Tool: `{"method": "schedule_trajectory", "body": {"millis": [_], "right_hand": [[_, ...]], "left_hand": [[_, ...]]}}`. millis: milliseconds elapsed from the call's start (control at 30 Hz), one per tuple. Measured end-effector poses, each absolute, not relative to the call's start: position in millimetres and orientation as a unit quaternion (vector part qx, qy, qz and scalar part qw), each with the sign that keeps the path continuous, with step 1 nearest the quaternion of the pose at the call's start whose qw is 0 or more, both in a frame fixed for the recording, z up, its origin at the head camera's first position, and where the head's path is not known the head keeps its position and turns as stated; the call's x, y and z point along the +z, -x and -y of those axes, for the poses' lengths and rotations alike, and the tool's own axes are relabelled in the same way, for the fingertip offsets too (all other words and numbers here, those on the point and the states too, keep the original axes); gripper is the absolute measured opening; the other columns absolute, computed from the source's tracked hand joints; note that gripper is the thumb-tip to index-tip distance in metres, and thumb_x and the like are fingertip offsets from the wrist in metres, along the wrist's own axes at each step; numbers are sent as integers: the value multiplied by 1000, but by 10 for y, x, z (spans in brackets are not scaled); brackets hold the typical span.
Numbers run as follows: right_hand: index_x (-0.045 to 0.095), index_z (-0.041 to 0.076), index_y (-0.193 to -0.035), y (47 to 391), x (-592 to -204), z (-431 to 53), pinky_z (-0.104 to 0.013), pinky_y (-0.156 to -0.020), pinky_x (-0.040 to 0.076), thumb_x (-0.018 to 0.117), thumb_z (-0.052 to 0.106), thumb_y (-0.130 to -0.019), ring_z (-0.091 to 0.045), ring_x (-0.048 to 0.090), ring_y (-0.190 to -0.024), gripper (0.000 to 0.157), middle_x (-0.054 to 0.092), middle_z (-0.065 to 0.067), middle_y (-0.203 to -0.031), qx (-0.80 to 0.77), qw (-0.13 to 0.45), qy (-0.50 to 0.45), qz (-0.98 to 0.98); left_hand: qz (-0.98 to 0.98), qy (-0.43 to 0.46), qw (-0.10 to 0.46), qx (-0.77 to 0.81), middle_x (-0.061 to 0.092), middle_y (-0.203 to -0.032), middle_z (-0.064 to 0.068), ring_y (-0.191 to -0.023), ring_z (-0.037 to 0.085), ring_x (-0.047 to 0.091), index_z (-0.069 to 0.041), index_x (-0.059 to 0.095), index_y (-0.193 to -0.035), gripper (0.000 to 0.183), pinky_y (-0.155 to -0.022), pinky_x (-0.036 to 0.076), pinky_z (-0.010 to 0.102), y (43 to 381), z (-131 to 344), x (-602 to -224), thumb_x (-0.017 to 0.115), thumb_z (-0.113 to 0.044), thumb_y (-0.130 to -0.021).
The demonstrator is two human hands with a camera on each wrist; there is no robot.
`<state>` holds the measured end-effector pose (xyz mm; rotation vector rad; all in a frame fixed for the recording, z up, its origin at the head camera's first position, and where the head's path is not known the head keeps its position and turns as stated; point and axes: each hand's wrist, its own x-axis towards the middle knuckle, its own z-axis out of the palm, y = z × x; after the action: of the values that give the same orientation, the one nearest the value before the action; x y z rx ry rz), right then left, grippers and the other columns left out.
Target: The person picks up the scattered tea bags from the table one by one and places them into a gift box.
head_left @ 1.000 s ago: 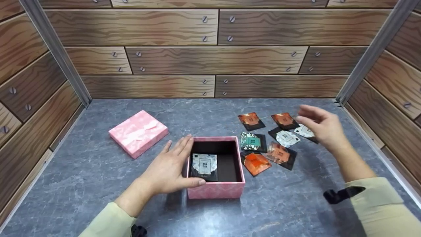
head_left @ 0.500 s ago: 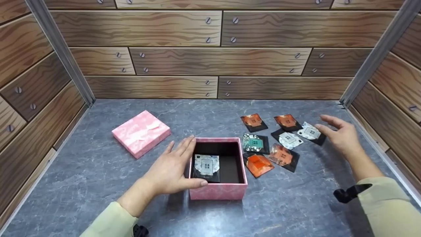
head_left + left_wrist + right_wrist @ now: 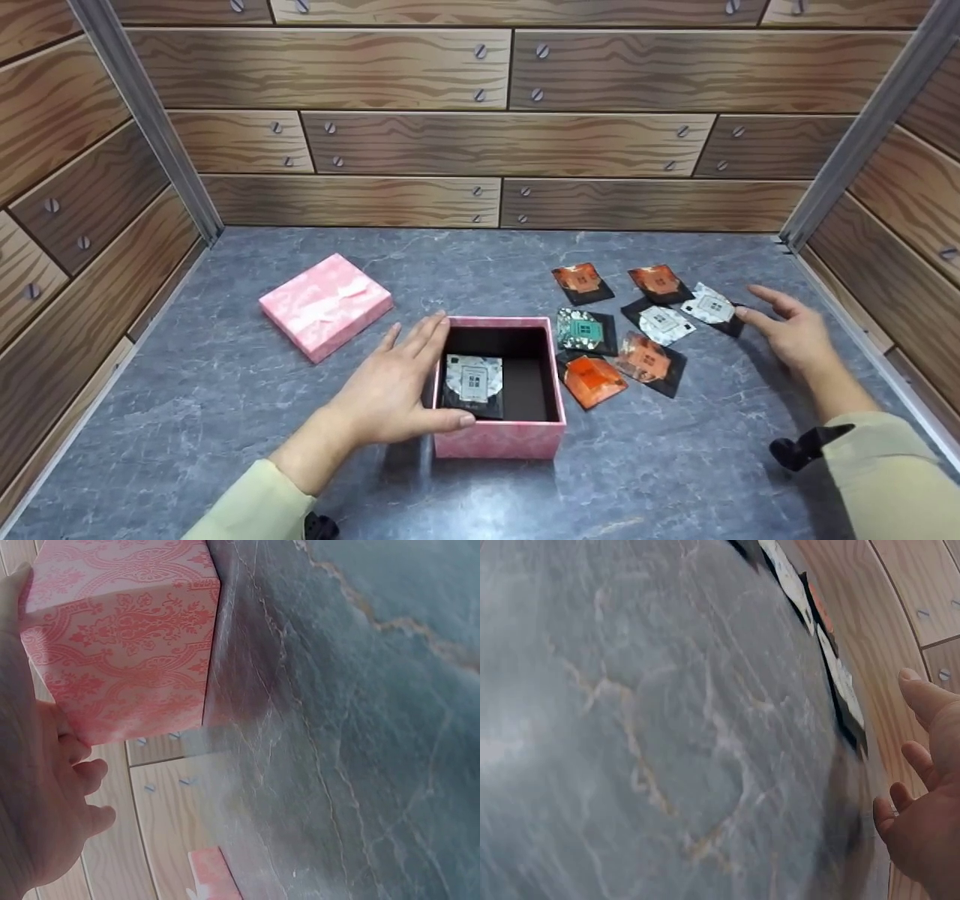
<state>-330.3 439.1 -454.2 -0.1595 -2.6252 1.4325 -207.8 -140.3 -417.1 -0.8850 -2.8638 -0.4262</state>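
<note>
My left hand (image 3: 390, 390) rests against the left side of an open pink gift box (image 3: 499, 441), fingers fairly straight toward the back corner and thumb along the front rim. A silver-and-black sachet (image 3: 474, 384) lies flat in the left part of its dark inside. In the left wrist view the hand (image 3: 45, 802) spans the patterned box wall (image 3: 135, 660). My right hand (image 3: 799, 330) is at the outer silver sachet (image 3: 712, 306), fingers spread and thumb at its right edge. Whether the thumb touches it is unclear. The right wrist view shows this hand (image 3: 930, 787) unclosed.
Several more sachets lie right of the box: orange ones (image 3: 585, 282), another silver (image 3: 661, 324), a green one (image 3: 585, 331). The pink lid (image 3: 326, 304) with a bow lies back left. Wood-patterned walls (image 3: 495, 142) enclose the grey marbled table (image 3: 225, 360).
My right hand has moved right and a little nearer, from above the outer silver sachet to its right edge. The left hand stays on the box. The head view has shifted slightly.
</note>
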Motion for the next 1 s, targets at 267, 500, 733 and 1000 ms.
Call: {"method": "schedule_trajectory", "body": {"millis": [267,500,733,1000], "right_hand": [[44,-1,-159,3345,-4648,-4379,-5,-95,38,75,33,-102,-39,41,-144,73,44,-31,-158,466,72,36,881],[40,-4,-159,3400,-4663,-4356,-24,-119,33,72,31,-103,-46,32,-150,73,40,-32,-161,461,69,28,884],[30,-2,-164,3424,-4704,-4356,-56,-129,13,61,28,-110,-52,20,-154,70,28,-32,-166,454,56,-7,889],[31,-2,-164,3441,-4732,-4344,-51,-130,15,57,29,-112,-50,21,-154,66,29,-31,-166,457,44,-27,888]], "left_hand": [[942,295,63,-147,19,-175,16,-160,31,24,2,18,-168,128,-129,18,55,2076,1408,-4179,53,-90,-86],[939,299,69,-154,22,-174,17,-160,29,24,2,20,-168,128,-129,21,54,2073,1401,-4177,55,-89,-85],[940,297,65,-151,20,-175,15,-160,29,23,2,19,-168,129,-129,20,53,2078,1393,-4183,53,-90,-85],[941,296,63,-149,19,-175,15,-161,29,22,2,18,-168,128,-129,20,54,2082,1410,-4185,52,-90,-85]]}}
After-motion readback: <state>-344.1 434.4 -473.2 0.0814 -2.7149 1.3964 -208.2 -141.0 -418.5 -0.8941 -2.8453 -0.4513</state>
